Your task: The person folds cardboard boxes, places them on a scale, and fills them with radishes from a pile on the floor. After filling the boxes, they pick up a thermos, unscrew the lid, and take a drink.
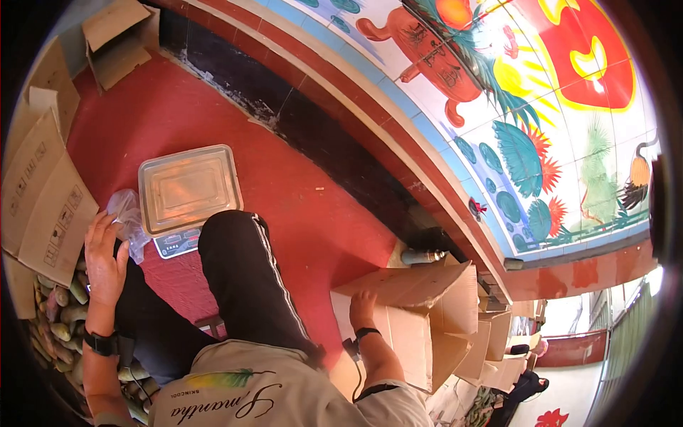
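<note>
**Left hand up by the plastic bag, right hand at the carton**

I sit with my knees in dark trousers (249,274) before me. My left hand (105,260), just below nine o'clock in my view, is raised with its fingers loosely spread beside a crumpled clear plastic bag (128,217); I cannot tell whether the fingertips touch it. My right hand (363,312), at six o'clock, is at the edge of an open carton (409,341) standing at five o'clock. Its fingers look bent, but I cannot tell whether they grip the cardboard.

Between nine and ten o'clock, a shallow plastic tray (190,188) sits over a blue-and-white scale (178,245), which shows at its near edge on the red floor (306,213). The bag lies just beside the tray. At eight o'clock is a heap of long, greenish-brown produce (67,313), below tall cardboard flaps (53,206).
</note>
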The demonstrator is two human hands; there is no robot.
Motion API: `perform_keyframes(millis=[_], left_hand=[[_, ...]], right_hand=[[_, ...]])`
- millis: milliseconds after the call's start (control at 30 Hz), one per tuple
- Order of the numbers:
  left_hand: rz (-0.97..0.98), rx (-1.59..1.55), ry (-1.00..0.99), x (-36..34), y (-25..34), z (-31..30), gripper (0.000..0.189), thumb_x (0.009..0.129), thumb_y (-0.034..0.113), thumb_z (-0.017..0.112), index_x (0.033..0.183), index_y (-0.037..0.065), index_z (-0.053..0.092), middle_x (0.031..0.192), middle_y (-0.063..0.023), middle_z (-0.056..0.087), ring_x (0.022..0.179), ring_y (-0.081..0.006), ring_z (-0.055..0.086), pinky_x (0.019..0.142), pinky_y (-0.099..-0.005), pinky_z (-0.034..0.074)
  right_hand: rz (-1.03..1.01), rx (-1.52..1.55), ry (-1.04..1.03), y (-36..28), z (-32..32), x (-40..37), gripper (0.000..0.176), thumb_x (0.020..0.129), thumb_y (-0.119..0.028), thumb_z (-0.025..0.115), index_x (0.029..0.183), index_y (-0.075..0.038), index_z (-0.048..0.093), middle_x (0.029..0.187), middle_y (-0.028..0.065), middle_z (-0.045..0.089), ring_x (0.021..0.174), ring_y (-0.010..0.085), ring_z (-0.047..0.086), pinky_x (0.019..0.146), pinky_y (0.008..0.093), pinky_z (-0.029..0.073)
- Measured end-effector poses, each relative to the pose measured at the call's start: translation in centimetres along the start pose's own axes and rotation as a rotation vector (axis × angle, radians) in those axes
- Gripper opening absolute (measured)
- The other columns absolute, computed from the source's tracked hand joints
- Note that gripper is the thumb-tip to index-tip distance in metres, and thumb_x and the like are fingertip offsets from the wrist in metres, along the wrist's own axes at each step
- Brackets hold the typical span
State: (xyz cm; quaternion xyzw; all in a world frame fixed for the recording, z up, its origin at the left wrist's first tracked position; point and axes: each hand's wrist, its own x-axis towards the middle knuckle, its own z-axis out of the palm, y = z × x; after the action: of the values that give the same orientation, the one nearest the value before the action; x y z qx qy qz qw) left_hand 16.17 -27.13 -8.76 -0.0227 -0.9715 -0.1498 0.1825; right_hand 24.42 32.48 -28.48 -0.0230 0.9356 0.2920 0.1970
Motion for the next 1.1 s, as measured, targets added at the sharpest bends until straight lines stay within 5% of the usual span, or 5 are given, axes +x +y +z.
perform_keyframes(millis=[633,733,800,967,1100], left_hand=[[0.034,-0.059,-0.010,0.8,0.6,0.5,0.026,0.078,0.014,0.059,0.094,-0.007,0.057,0.114,-0.0193,0.054,0.115,-0.0376,0.044,0.097,-0.0441,0.036],[0.022,-0.063,-0.015,1.0,0.7,0.7,0.026,0.078,0.013,0.059,0.093,-0.007,0.057,0.114,-0.0192,0.054,0.115,-0.0376,0.044,0.097,-0.0439,0.036],[0.012,-0.063,-0.026,1.1,1.0,0.7,0.025,0.078,0.013,0.059,0.094,-0.007,0.057,0.114,-0.0191,0.054,0.115,-0.0375,0.044,0.097,-0.0438,0.036],[0.027,-0.022,-0.043,1.4,1.2,1.1,0.021,0.081,0.012,0.056,0.094,-0.005,0.056,0.112,-0.0190,0.054,0.114,-0.0369,0.046,0.096,-0.0432,0.037],[0.024,-0.017,-0.057,1.8,1.5,1.5,0.023,0.080,0.013,0.057,0.094,-0.005,0.057,0.112,-0.0189,0.055,0.114,-0.0370,0.046,0.096,-0.0435,0.036]], right_hand=[[0.184,0.167,-0.282,1.8,9.4,-2.4,0.026,0.083,-0.019,0.048,0.096,-0.010,0.069,0.103,0.0117,0.065,0.094,0.0298,0.064,0.067,0.0402,0.053],[0.305,0.117,-0.341,3.4,11.9,0.4,0.030,0.084,-0.023,0.049,0.106,-0.012,0.066,0.112,0.0113,0.062,0.105,0.0300,0.058,0.083,0.0477,0.047],[0.649,0.137,0.059,4.1,20.5,2.4,0.035,0.084,-0.027,0.050,0.114,-0.013,0.062,0.122,0.0110,0.056,0.118,0.0317,0.049,0.097,0.0582,0.030],[0.353,0.027,-0.387,6.2,-1.0,-0.3,0.041,0.084,-0.031,0.050,0.119,-0.011,0.058,0.129,0.0134,0.049,0.126,0.0351,0.035,0.103,0.0619,0.012],[0.327,0.017,-0.298,6.4,1.3,-0.1,0.046,0.082,-0.034,0.052,0.119,-0.007,0.057,0.130,0.0171,0.047,0.127,0.0378,0.031,0.105,0.0599,0.009]])
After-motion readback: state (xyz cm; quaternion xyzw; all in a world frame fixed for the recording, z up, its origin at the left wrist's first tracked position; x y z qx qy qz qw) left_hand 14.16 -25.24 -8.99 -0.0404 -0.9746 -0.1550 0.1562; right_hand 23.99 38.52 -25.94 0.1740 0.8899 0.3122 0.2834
